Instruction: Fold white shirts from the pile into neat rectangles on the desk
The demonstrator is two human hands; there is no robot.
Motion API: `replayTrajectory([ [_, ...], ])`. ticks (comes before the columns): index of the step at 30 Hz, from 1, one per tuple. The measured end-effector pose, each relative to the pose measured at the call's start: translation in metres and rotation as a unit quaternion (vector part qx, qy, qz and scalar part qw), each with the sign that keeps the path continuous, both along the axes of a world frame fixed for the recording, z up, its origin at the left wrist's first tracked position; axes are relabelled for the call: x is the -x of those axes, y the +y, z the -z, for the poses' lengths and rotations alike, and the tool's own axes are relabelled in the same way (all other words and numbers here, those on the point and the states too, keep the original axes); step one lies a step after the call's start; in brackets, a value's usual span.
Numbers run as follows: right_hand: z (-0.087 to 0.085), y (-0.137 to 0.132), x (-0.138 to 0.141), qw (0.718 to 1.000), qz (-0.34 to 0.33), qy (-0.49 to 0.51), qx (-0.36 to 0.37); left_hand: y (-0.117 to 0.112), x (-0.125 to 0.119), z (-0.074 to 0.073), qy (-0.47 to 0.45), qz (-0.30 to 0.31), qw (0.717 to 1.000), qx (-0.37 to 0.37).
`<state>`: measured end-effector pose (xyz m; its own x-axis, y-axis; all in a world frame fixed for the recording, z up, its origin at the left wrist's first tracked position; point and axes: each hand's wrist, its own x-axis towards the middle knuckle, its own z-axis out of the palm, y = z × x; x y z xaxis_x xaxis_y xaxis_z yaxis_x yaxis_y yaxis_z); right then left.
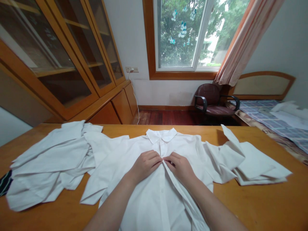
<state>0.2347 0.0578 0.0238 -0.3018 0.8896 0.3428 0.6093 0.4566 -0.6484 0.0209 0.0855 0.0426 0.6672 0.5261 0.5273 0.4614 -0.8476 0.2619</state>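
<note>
A white collared shirt (141,192) lies spread front side up on the wooden table, its collar (161,136) toward the far edge. My left hand (147,163) and my right hand (179,165) meet at its front opening, a little below the collar. Both pinch the placket edges there, fingertips nearly touching. Any button between them is hidden by the fingers. Below my hands the right front edge hangs loose and folds outward, with the button strip (162,192) bare beside it.
Several white garments (53,157) are heaped on the left of the table (271,205). Folded white cloth (261,165) lies on the right, beside the shirt's sleeve. Beyond stand a glass-fronted cabinet (95,93), a brown armchair (209,101) and a bed (276,112).
</note>
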Motion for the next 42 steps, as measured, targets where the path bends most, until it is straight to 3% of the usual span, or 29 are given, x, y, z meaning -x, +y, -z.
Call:
replayTrajectory([
  [42,0.0046,-0.0016,0.0028,0.998,0.023,-0.010,-0.061,-0.0003,-0.0015,-0.0020,-0.006,0.007,1.000,-0.003],
])
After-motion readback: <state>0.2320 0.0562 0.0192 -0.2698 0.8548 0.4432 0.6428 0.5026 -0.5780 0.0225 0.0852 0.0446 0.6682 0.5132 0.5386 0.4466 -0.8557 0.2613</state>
